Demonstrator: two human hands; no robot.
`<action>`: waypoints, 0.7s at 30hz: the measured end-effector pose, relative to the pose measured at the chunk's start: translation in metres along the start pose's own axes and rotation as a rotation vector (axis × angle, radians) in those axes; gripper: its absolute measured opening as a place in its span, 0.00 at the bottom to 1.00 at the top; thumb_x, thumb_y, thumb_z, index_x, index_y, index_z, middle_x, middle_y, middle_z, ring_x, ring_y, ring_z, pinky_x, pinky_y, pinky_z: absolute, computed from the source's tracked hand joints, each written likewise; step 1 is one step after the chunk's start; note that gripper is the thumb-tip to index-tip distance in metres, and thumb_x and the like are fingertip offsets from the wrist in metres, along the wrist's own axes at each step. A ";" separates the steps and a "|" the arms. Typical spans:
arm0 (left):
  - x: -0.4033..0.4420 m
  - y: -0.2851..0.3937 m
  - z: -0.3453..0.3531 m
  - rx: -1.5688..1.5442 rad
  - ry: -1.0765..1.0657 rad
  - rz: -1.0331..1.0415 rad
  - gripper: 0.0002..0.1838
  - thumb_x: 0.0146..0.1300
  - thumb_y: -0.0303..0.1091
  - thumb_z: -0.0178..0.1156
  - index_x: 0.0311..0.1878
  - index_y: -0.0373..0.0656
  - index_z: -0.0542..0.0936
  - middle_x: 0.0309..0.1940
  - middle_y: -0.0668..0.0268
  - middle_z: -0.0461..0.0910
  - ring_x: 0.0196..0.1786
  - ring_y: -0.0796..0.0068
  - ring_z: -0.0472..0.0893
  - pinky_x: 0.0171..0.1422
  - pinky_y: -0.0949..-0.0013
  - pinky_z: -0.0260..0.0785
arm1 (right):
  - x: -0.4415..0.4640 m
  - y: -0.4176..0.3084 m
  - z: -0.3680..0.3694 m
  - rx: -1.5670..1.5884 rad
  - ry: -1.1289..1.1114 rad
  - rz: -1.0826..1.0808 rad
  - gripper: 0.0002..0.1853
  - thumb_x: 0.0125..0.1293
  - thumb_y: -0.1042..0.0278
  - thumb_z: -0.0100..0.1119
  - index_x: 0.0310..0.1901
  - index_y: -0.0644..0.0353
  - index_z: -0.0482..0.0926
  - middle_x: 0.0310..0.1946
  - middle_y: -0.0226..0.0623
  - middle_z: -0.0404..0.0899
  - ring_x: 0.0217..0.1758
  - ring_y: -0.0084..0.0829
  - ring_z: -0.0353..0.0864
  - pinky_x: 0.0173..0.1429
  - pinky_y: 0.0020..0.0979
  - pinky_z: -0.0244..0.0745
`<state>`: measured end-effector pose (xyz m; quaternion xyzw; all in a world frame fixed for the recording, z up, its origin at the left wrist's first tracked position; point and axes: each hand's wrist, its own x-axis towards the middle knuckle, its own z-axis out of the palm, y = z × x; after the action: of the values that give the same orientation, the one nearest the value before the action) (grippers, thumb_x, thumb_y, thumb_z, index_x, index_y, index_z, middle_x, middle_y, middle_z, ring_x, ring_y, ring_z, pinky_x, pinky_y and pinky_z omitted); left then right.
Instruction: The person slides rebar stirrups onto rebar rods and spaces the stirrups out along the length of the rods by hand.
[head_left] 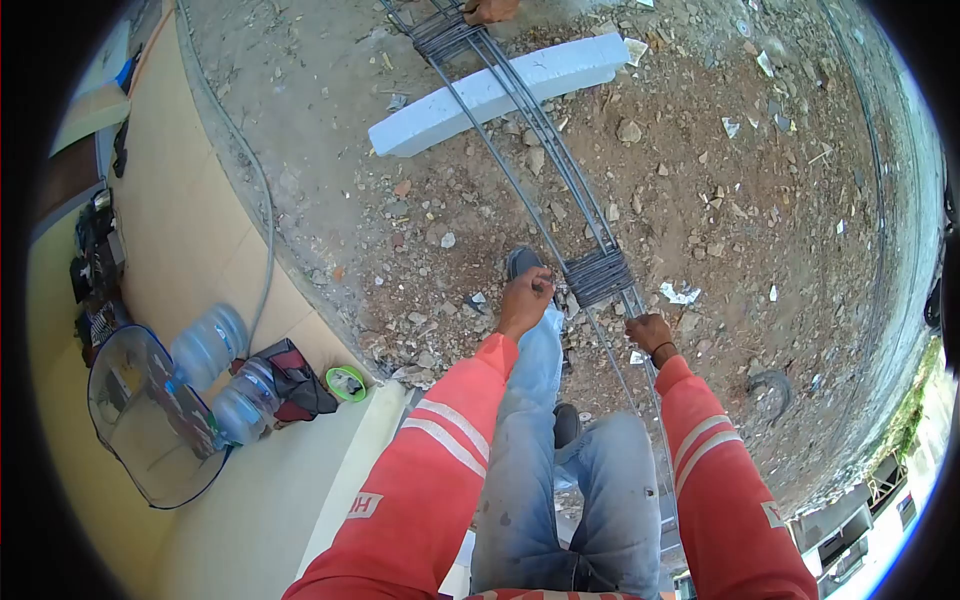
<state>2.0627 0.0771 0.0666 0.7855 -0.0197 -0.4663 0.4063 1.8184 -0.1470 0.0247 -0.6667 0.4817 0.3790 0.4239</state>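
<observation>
Here we are over rough, stony ground (pixel 720 180), and the long steel rods (pixel 552 152) run from near the person's legs to the far edge, slanting leftward as they go. Far off they cross a pale block (pixel 488 98), which looks to be there to lift them clear of the rubble, presumably so fingers can get round and under. Nearer in, a tight stack of bent ties (pixel 600 276) sits around the rods, right between the two hands; a second stack (pixel 443 38) waits at the far end, ties bunched close, likely to keep them together on the steel. The left hand (pixel 525 303) hangs just left of the near stack, fingers curled inward; whether they pinch anything, I cannot tell. Over on the right, the right hand (pixel 650 335) is at the rods just on the near side of that stack, fingers bent in against the steel, perhaps to steady it, though how firmly they close is hidden. One shoe (pixel 523 262) is planted just beyond the left hand, apparently for a braced stance. Away left, water bottles (pixel 210 345) and a green bowl (pixel 346 384) are well apart from the steel.
</observation>
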 end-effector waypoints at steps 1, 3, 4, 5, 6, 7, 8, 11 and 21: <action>0.005 0.003 0.010 0.011 -0.019 -0.004 0.18 0.63 0.31 0.66 0.55 0.40 0.82 0.39 0.60 0.88 0.36 0.67 0.87 0.46 0.66 0.79 | -0.004 0.000 0.016 0.025 0.039 0.032 0.23 0.61 0.45 0.59 0.35 0.60 0.90 0.35 0.49 0.88 0.42 0.48 0.88 0.54 0.43 0.79; 0.019 0.009 0.032 0.204 -0.003 0.193 0.18 0.62 0.32 0.66 0.55 0.41 0.82 0.42 0.59 0.88 0.37 0.63 0.88 0.47 0.64 0.79 | -0.008 -0.006 0.033 0.199 0.074 0.065 0.21 0.63 0.57 0.66 0.47 0.69 0.87 0.37 0.41 0.87 0.36 0.31 0.85 0.40 0.34 0.82; 0.028 0.007 0.044 0.239 -0.005 0.269 0.19 0.61 0.34 0.67 0.56 0.43 0.82 0.46 0.57 0.87 0.39 0.57 0.88 0.51 0.58 0.79 | 0.000 -0.006 0.046 0.303 0.076 0.153 0.25 0.63 0.57 0.67 0.55 0.67 0.84 0.44 0.41 0.86 0.45 0.32 0.85 0.42 0.35 0.82; 0.037 0.004 0.056 0.252 -0.017 0.269 0.19 0.61 0.34 0.67 0.56 0.43 0.82 0.46 0.57 0.87 0.39 0.57 0.88 0.51 0.58 0.79 | 0.005 -0.001 0.053 0.319 0.074 0.161 0.25 0.63 0.57 0.67 0.55 0.67 0.84 0.44 0.41 0.86 0.45 0.32 0.85 0.42 0.35 0.82; 0.046 0.000 0.068 0.364 0.030 0.351 0.19 0.61 0.35 0.67 0.56 0.43 0.82 0.47 0.57 0.87 0.40 0.55 0.87 0.52 0.56 0.78 | -0.004 -0.023 0.050 0.526 0.090 0.210 0.25 0.63 0.57 0.66 0.58 0.65 0.83 0.46 0.39 0.86 0.48 0.33 0.84 0.44 0.36 0.83; 0.055 -0.003 0.079 0.476 0.078 0.439 0.20 0.61 0.37 0.68 0.56 0.43 0.82 0.48 0.57 0.87 0.41 0.53 0.87 0.54 0.54 0.77 | -0.005 -0.039 0.050 0.733 0.108 0.255 0.26 0.64 0.58 0.65 0.60 0.64 0.81 0.49 0.38 0.85 0.50 0.33 0.83 0.45 0.37 0.83; 0.064 -0.006 0.088 0.494 0.054 0.406 0.21 0.62 0.39 0.67 0.56 0.40 0.82 0.46 0.56 0.87 0.45 0.50 0.86 0.56 0.52 0.76 | 0.005 -0.045 0.055 0.748 0.101 0.256 0.26 0.64 0.58 0.65 0.60 0.64 0.81 0.49 0.38 0.85 0.50 0.33 0.83 0.45 0.37 0.83; 0.078 0.010 0.098 0.594 -0.143 0.160 0.22 0.63 0.41 0.67 0.56 0.39 0.81 0.41 0.54 0.87 0.48 0.53 0.86 0.55 0.54 0.76 | 0.026 -0.056 0.073 1.246 0.118 0.310 0.20 0.65 0.62 0.66 0.56 0.60 0.81 0.47 0.33 0.84 0.50 0.32 0.82 0.48 0.38 0.83; 0.117 0.006 0.069 0.591 -0.129 0.261 0.11 0.62 0.42 0.69 0.43 0.46 0.89 0.33 0.57 0.88 0.35 0.57 0.86 0.42 0.57 0.75 | 0.032 -0.086 0.077 1.617 0.011 0.170 0.15 0.62 0.66 0.74 0.46 0.52 0.77 0.43 0.26 0.82 0.44 0.25 0.82 0.42 0.32 0.83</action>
<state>2.0788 -0.0175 -0.0295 0.8290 -0.2805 -0.4332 0.2153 1.9020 -0.0703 -0.0142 -0.1175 0.6578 -0.0584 0.7417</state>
